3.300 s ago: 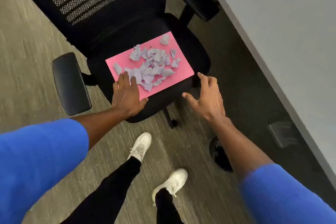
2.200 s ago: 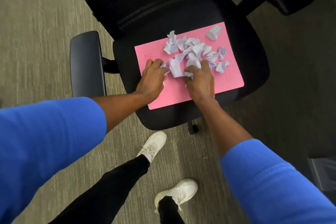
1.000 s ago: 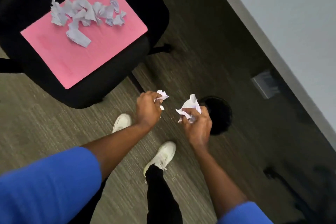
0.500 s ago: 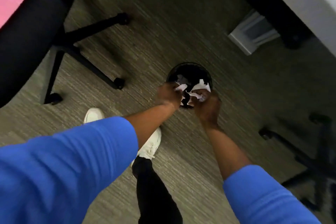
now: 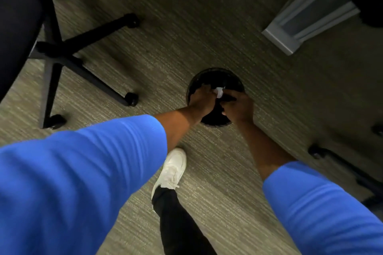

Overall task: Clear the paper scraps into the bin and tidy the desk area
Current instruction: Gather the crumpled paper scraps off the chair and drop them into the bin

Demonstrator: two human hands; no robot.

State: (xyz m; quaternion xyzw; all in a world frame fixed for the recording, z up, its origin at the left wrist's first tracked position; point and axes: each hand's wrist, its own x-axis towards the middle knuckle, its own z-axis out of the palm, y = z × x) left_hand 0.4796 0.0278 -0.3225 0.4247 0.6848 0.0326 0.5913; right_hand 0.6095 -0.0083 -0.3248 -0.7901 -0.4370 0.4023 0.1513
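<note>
Fingers [image 5: 204, 91] over round bin [image 5: 232, 77].

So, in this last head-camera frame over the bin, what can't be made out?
- Inside of the bin: dark, and both hands cover its near half, so its contents can't be seen.
- Paper scraps: only one white bit shows between the left hand and right hand; how much each hand grips is hidden by the fingers.
- Office chair: seat cut off by the left edge, so what lies on it is out of view.
</note>
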